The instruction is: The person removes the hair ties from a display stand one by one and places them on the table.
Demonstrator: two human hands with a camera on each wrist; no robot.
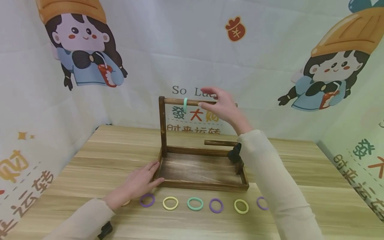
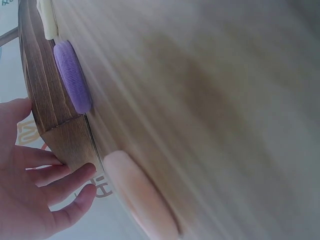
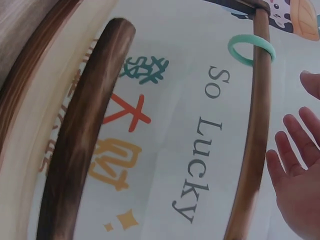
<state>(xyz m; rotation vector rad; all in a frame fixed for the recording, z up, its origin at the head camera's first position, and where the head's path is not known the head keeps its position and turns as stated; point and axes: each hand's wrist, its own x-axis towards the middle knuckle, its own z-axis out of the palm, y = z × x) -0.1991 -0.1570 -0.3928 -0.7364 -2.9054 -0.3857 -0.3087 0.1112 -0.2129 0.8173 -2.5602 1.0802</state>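
Observation:
A dark wooden rack stands on a tray base (image 1: pixel 204 186). A mint green ring (image 1: pixel 185 105) hangs on its upper bar (image 1: pixel 172 100), toward the left post. My right hand (image 1: pixel 223 105) is at the upper bar, right of that ring, thumb and fingers spread apart with nothing held. The right wrist view shows the fingers loosely extended beside the bar. My left hand (image 1: pixel 139 181) touches the tray's left front corner with fairly straight fingers. Close by it on the table lie a purple ring (image 2: pixel 72 77) and a peach ring (image 2: pixel 135 190), the latter mostly behind my wrist in the head view.
In front of the tray, a row of rings continues rightward: yellow (image 1: pixel 170 209), mint green (image 1: pixel 195 209), purple (image 1: pixel 216 212), yellow (image 1: pixel 241 212) and another purple one beside my right sleeve (image 1: pixel 273 173). A shorter, lower bar (image 1: pixel 220 143) juts left from the rack's right side. Printed cloth (image 1: pixel 168 40) hangs behind.

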